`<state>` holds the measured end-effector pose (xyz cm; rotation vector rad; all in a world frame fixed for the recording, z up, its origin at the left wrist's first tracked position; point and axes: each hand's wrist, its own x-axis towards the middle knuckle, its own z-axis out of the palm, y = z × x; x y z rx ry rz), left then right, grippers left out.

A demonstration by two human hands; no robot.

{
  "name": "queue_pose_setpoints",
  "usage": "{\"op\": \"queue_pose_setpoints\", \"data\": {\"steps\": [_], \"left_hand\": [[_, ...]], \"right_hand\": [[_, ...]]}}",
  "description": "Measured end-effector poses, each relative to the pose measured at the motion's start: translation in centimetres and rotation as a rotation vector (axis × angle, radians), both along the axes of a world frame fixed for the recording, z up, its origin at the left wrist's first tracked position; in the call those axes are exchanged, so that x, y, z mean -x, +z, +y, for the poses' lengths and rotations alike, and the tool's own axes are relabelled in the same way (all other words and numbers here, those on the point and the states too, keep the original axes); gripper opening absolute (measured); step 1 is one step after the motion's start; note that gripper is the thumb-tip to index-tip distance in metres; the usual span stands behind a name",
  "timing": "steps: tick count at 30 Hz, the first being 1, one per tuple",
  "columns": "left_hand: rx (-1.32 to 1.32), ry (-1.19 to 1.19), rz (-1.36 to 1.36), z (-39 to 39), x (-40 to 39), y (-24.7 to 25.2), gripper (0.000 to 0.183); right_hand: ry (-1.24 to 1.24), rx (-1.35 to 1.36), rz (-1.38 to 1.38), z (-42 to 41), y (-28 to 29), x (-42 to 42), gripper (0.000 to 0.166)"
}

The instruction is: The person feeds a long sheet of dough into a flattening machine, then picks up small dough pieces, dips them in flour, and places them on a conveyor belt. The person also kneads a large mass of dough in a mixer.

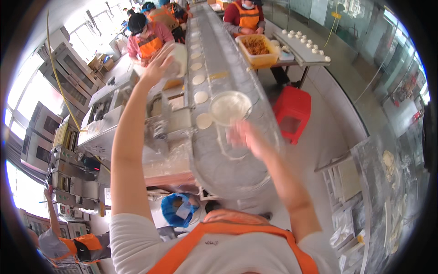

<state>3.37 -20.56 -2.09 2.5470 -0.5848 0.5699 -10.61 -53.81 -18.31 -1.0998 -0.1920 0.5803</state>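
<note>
My left hand [159, 65] is raised with its fingers extended, over the left side of the conveyor near a pale, blurred rounded shape; whether it touches anything is unclear. My right hand [241, 133] is blurred by motion at the near rim of a round pan of pale flour [231, 107]; its finger pose and hold cannot be told. The pan rests on the metal conveyor table [236, 174]. Flat round dough pieces [204, 121] lie in a row along the left side of the conveyor, the nearest beside the pan.
A flour-dusted machine [159, 120] stands left of the conveyor. To the right are a yellow tub of filling [257, 51], a red plastic stool [293, 109] and a tray table [297, 48] with small buns. Several co-workers in orange aprons are about. A blue-lined bin [178, 209] sits below.
</note>
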Motion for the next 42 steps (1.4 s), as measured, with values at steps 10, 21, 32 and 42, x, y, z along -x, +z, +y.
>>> {"op": "queue_pose_setpoints", "data": {"steps": [10, 21, 32, 42], "left_hand": [[-0.345, 0.812, 0.012, -1.4, 1.3, -1.3, 0.050], [0.251, 0.593, 0.051, 10.8, -3.1, -3.8, 0.056], [0.619, 0.618, 0.036, -2.7, 2.3, -1.0, 0.050], [0.673, 0.722, 0.089, -2.1, 2.6, -0.1, 0.051]], "right_hand": [[-0.645, 0.490, 0.725, -38.1, -18.2, 35.5, 0.033], [-0.248, 0.373, 0.589, -41.9, -19.0, 16.7, 0.026], [0.006, 0.790, 0.523, -50.2, -21.4, -0.8, 0.013], [0.446, 0.735, 0.230, -34.4, -17.8, -21.8, 0.006]]}}
